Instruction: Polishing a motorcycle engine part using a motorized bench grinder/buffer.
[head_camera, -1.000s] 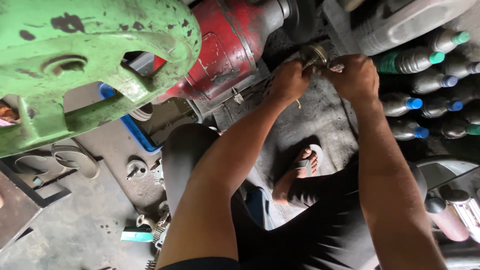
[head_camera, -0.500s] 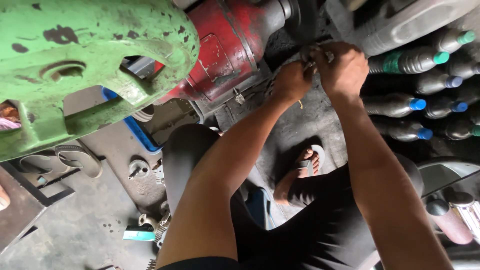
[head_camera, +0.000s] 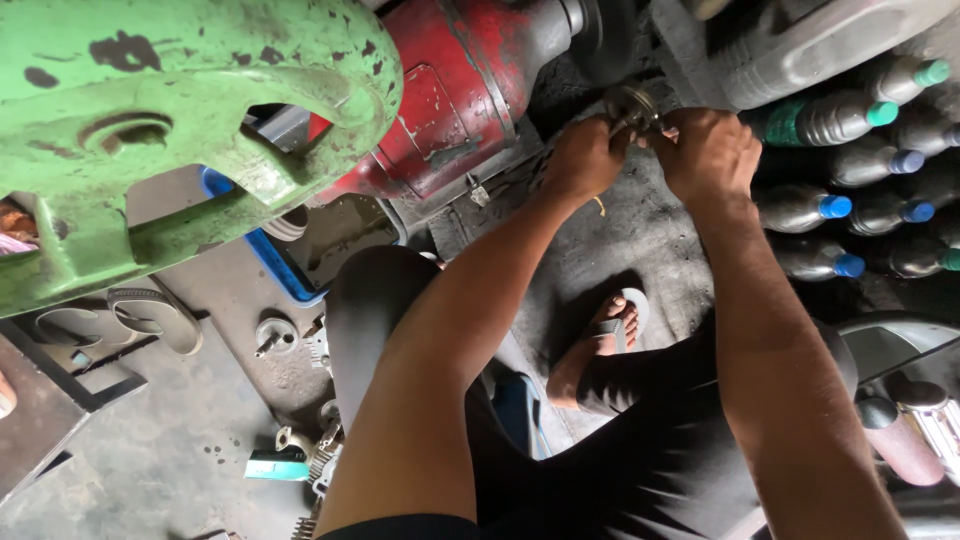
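Both my hands meet at a small round metal part (head_camera: 631, 104), like a bearing or ring, held low over the dark greasy floor. My left hand (head_camera: 583, 158) grips it from the left and below. My right hand (head_camera: 708, 150) closes on it from the right, fingers curled over its edge. Just left of the hands stands a red machine housing (head_camera: 450, 90) with a dark shaft end (head_camera: 600, 30). My knee (head_camera: 380, 300) and my sandalled foot (head_camera: 600, 340) show below my arms.
A large chipped green casting (head_camera: 170, 130) fills the upper left. Several dark plastic bottles with blue and green caps (head_camera: 850, 160) lie stacked at the right, under a grey jerrycan (head_camera: 820, 40). Loose metal parts (head_camera: 275, 335) and a blue tray edge (head_camera: 265, 260) lie on the floor.
My right hand shifted slightly left, then settled over the metal part; the view drifted a little. Both hands stay on the part.
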